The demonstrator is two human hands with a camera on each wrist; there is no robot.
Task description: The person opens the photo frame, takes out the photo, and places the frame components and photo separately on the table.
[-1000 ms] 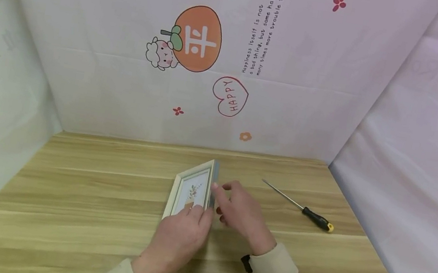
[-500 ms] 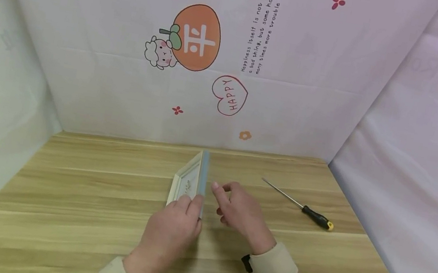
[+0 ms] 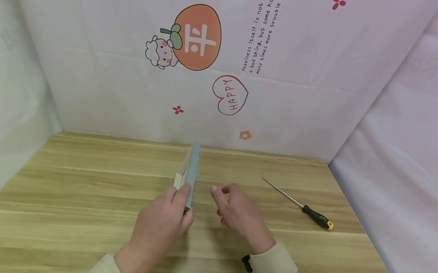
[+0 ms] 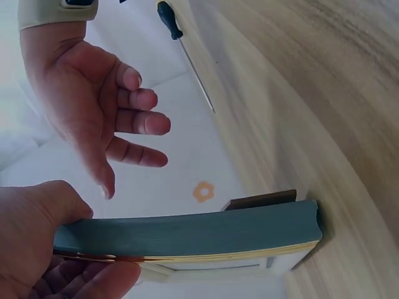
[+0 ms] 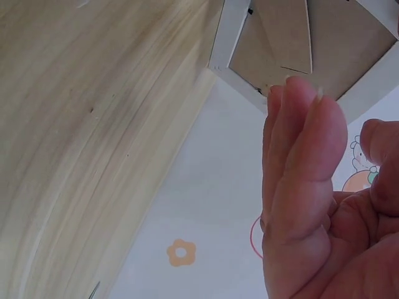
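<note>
A picture frame (image 3: 193, 166) stands on edge on the wooden table, its blue-grey side facing up at the head camera. My left hand (image 3: 158, 227) grips the near end, thumb on the back and fingers on the cream front, as the left wrist view shows. Beside it, my right hand (image 3: 242, 214) hovers apart from the frame, fingers loosely bent and holding nothing. In the right wrist view the frame's brown backing board (image 5: 352, 37) shows, with a stand leg (image 5: 287, 31) on it. The picture itself is turned out of the head camera's sight.
To the right of my right hand lies a screwdriver (image 3: 316, 218) with a black and yellow handle, its shaft pointing back and left. A white printed sheet (image 3: 288, 85) rises along the table's back edge, and white sheets hang on both sides.
My left hand has shifted left with the picture frame and turned it upright, so its front now faces away left. The frame has come apart from my right hand, which stays nearly still.
</note>
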